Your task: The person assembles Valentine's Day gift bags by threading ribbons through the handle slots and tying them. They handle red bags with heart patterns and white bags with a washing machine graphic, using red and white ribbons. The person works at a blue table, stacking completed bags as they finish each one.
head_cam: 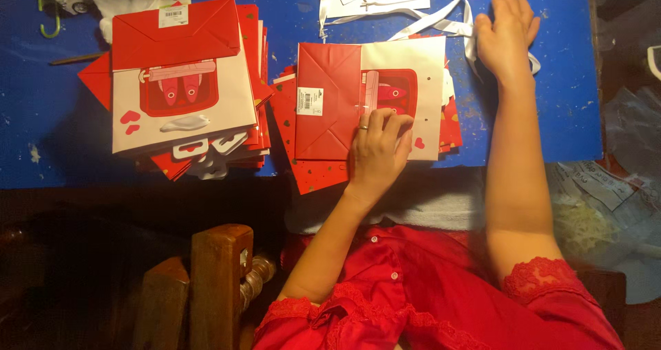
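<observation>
Flat bag pinned, ribbon reached for
Our left hand (377, 150) presses the bag (368, 99) flat at the desk's (41, 109) near edge, steadying it; our right hand (505, 37) rests open-fingered on ribbons (441, 21) at the far edge

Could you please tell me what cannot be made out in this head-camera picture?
- Head view: the left hand covers part of the flat red-and-white paper bag.
- The bags beneath that one: hidden, count unclear.
- The white ribbons run under the right hand and off the top edge.

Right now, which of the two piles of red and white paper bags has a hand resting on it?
The right-hand pile, in front of the person: the left hand presses on its top bag. The left-hand pile lies untouched.
</observation>
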The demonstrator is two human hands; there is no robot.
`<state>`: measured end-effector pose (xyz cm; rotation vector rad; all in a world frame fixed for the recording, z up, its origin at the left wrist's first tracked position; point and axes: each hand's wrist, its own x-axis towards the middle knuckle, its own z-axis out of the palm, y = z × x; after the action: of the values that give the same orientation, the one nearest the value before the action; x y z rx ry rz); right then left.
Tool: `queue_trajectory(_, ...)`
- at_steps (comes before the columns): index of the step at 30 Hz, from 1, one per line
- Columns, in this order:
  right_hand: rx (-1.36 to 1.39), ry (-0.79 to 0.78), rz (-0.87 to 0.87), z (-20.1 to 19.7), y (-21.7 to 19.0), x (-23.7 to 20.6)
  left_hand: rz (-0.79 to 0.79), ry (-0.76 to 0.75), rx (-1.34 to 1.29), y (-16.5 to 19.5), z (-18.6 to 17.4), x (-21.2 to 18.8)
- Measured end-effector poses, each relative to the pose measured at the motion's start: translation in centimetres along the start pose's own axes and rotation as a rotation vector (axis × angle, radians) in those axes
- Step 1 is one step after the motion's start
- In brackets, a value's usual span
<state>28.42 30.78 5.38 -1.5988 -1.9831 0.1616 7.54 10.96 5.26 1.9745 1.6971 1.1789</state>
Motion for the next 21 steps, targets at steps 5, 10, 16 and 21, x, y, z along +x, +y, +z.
queue_trajectory(5, 0.544, 0.260, -0.065, -2.4, -0.8, -2.0, 0.010, 0.001, 0.014, 0.1, -0.2, 0.0)
queue_trajectory(10, 1.002, 0.327, 0.101, -6.2, -3.5, -7.4, -0.005, 0.000, 0.019, 0.5, -0.3, 0.2)
queue_trajectory(16, 1.205, 0.474, 0.247, -6.7, -4.9, -11.9, -0.020, -0.054, 0.023, 0.5, -0.4, 1.5)
queue_trajectory(21, 0.993, 0.850, 0.160, -8.8, -2.9, -13.4, -0.018, -0.106, 0.052, 0.6, -0.5, 2.3)
